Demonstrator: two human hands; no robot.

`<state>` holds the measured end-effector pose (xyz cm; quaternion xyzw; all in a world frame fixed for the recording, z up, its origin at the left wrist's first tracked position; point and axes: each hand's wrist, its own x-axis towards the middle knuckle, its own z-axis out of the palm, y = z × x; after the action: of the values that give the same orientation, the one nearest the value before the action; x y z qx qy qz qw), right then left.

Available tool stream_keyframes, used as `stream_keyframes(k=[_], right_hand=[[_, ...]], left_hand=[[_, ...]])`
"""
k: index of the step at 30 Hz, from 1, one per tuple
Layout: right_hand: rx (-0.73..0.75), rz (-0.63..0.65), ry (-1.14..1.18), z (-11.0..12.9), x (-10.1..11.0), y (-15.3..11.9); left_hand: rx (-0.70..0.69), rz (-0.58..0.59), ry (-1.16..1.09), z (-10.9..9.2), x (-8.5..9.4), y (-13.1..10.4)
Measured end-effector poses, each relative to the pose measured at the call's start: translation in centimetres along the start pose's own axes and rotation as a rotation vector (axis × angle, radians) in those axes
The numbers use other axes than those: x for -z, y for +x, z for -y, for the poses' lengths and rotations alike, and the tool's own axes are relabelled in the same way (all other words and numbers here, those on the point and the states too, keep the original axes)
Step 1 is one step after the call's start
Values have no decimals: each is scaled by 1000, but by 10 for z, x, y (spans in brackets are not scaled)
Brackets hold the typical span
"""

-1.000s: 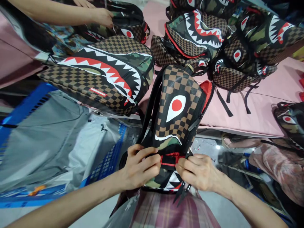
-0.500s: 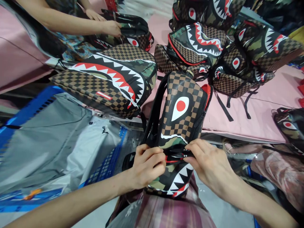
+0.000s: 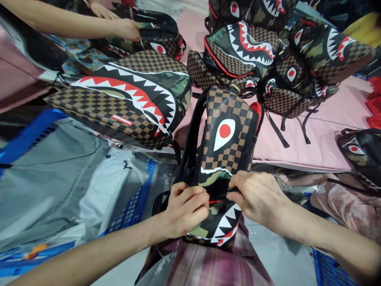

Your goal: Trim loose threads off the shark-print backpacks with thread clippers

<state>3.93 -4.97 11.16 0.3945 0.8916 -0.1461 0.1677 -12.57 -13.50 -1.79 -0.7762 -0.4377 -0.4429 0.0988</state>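
Note:
A backpack [image 3: 222, 155] with brown check, camouflage, a red-and-white eye and shark teeth rests against my lap, its side turned up. Across that side runs a dark pocket opening [image 3: 218, 190] with red edging. My left hand [image 3: 189, 208] is closed on the opening's left end, fingers curled over the rim. At the right end, my right hand [image 3: 257, 198] pinches the edge between thumb and fingers; a small shiny piece shows at its fingertips, too small to name. The fingers partly hide the rim.
Another shark backpack [image 3: 127, 99] lies left on the pink table [image 3: 312, 147]. Several more backpacks [image 3: 241, 51] are piled behind. A co-worker's hand [image 3: 126, 29] touches a backpack [image 3: 159, 41] at the back left. A blue crate [image 3: 141, 194] with grey sheeting [image 3: 59, 178] stands below left.
The view has shifted a little, moving the table's backpacks leftward. My right hand has slid slightly left along the pocket edge, and the dark opening shows more plainly. My left hand keeps its hold.

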Motion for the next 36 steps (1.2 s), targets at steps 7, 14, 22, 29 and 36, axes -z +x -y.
stream_keyframes(k=[7,14,22,29,36], right_hand=[[-48,49,-14,5,3,5],[-101,87,18,5,3,12],[-82,89,34,4,5,5],[-23,-175,220,-12,-9,-5],[284,-531,307,-17,-70,-19]], left_hand=[[1,-18,-37,0,0,3],[1,-16,-41,0,1,5],[-7,-17,-42,-1,3,8],[4,8,-47,0,3,7],[101,244,-207,9,27,25]])
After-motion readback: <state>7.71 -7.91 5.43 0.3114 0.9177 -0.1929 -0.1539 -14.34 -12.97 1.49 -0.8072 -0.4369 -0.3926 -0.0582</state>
